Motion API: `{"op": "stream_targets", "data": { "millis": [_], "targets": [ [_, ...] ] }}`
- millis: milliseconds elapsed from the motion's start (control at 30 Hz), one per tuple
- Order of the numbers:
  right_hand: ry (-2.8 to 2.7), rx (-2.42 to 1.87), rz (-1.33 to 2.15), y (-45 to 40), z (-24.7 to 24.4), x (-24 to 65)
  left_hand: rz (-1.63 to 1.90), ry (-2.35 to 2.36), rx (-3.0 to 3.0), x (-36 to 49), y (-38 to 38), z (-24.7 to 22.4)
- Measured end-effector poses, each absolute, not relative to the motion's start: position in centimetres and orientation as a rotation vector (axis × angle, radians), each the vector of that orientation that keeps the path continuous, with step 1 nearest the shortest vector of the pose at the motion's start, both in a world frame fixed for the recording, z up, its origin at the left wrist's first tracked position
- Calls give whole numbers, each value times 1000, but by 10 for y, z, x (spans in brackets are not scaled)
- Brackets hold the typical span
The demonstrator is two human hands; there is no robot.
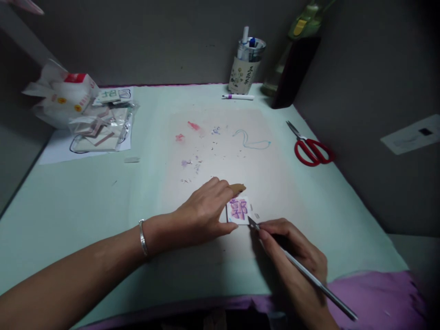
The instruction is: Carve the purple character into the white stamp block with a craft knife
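Note:
A small white block [238,211], which looks like a rubber carving block, bears purple characters over pink marks. My left hand [209,206] grips it from the left, thumb along its near edge and fingers over the far side. Something tan [238,189] shows at those fingertips; whether it is a finger wrapping or a separate piece, I cannot tell. In my right hand [295,252] is a slim silver craft knife [305,272], held like a pen. Its blade tip meets the block's near right corner. Small shavings [256,215] lie just right of the block.
White paper with crumbs and a blue drawn line [257,145] covers the table's middle. Red-handled scissors [309,149] lie right. A marker [239,97], pen jar [245,68], dark upright slab [295,73] and green bottle [275,78] are behind. Bagged blocks [103,128] sit left.

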State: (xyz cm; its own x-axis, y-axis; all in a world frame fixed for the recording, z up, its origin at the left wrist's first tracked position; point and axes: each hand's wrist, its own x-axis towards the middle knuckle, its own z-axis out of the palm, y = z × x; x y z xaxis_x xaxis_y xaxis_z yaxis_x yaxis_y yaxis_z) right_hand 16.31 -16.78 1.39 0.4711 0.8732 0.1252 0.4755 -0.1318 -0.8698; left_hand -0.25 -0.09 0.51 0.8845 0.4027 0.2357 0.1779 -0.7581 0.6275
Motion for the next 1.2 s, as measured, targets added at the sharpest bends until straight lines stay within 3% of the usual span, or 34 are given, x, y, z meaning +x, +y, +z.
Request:
{"op": "stream_targets", "data": {
  "millis": [800,1067,1200],
  "targets": [
    [-1341,-1678,494,-166,22,166,588,197,2276,12,-7,1],
    [-1876,-1788,-34,-152,19,226,572,227,2192,8,-7,4],
    [-2157,-1865,-120,-127,21,243,632,318,2072,5,-3,7]
  ]
}}
